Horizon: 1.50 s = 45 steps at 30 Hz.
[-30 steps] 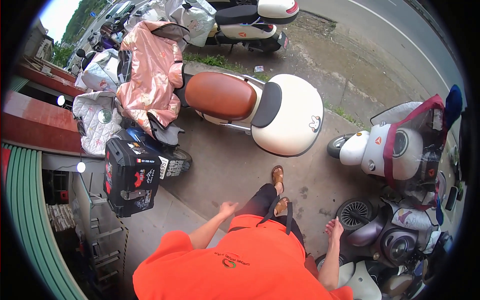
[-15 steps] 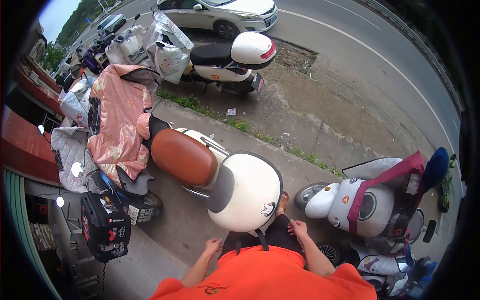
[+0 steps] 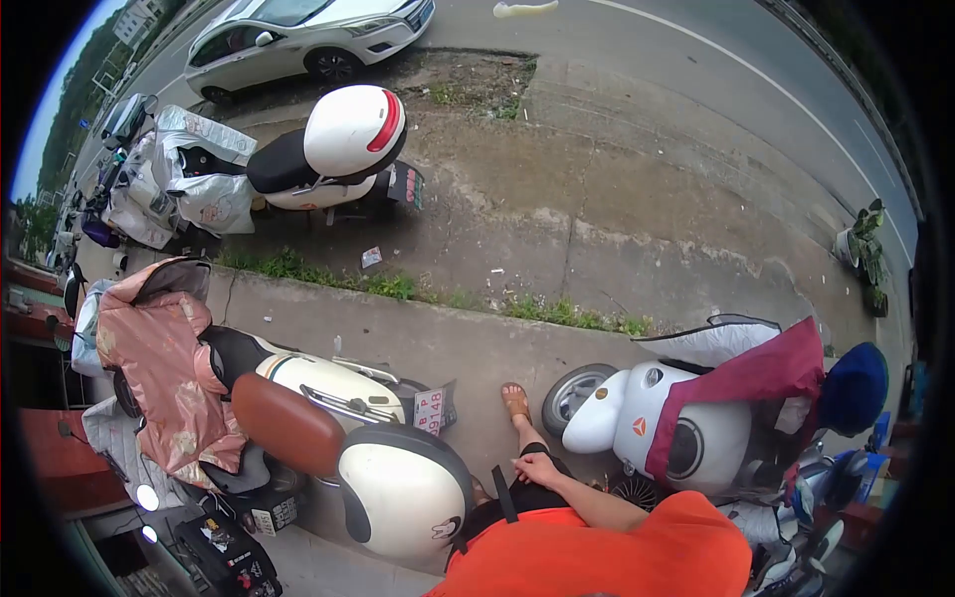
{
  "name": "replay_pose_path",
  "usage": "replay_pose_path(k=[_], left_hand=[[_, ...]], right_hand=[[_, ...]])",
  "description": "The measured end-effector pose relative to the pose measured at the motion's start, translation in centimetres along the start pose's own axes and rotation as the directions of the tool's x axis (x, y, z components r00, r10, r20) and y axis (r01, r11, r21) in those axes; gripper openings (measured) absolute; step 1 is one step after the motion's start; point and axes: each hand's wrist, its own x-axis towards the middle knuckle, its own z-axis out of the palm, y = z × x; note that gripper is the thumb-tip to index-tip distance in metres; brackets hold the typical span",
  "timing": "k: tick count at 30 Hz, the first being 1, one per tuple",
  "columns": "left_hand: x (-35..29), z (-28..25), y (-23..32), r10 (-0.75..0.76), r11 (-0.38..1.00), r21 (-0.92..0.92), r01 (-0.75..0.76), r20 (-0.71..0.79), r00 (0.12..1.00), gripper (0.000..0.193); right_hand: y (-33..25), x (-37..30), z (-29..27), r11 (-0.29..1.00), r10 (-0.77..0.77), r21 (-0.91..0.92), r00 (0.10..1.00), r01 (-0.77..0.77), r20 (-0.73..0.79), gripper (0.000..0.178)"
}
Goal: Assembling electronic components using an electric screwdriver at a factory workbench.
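Observation:
I stand on a concrete pavement in an orange shirt (image 3: 617, 557) and dark trousers. My right hand (image 3: 537, 468) hangs by my hip with fingers loosely curled and nothing in it, just above a black strap (image 3: 504, 495). My left hand is out of sight, hidden behind my body. One foot in a brown sandal (image 3: 515, 401) is stepped forward. A cream scooter with a brown seat (image 3: 286, 423) and a rounded cream top box (image 3: 398, 488) stands close on my left. On my right, a white scooter (image 3: 637, 428) wears a dark red cover.
A grassy kerb (image 3: 448, 298) runs across ahead, with a rough road beyond. Another scooter with a white top box (image 3: 353, 129) and a white car (image 3: 298, 35) are parked at the far left. A pink cover (image 3: 159, 358) drapes a scooter on the left. A potted plant (image 3: 860, 244) stands far right.
The view has swung toward the road and I have walked forward between the two scooters. My left hand, seen earlier, has dropped from view; my right hand stays by my hip.

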Motion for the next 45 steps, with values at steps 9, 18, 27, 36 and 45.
replay_pose_path(k=[9, 18, 27, 36, 45], left_hand=[[-2.0, 1.1, -5.4, -0.113, 0.991, 0.067, 0.117, -0.055, 0.992, 0.035], [-3.6, 4.1, -19.5, -0.087, 0.976, -0.209, 0.057, -0.135, 0.987, 0.035], [-3.7, 13.5, -39.9, -0.153, 0.823, -0.565, 0.056, -0.125, 0.980, 0.036], [-3.5, 15.4, -53.4, -0.178, 0.779, -0.623, 0.077, -0.102, 0.979, 0.036], [1.1, 17.6, -58.9, -0.150, 0.821, -0.548, 0.159, 0.061, 0.987, 0.037]], right_hand=[[-10.0, -8.6, -3.3, 0.989, -0.143, -0.063, 0.954, 0.131, -0.263, 0.030], [-5.1, -8.2, -2.7, 0.937, -0.137, -0.347, 0.952, 0.035, -0.274, 0.029], [-0.5, -9.1, 6.2, 0.795, -0.262, -0.597, 0.949, 0.109, -0.176, 0.036], [10.1, -8.5, 16.4, 0.384, -0.311, -0.920, 0.950, 0.084, -0.043, 0.045], [19.9, -5.9, 27.5, 0.263, -0.041, -0.958, 0.991, -0.114, -0.130, 0.037]])
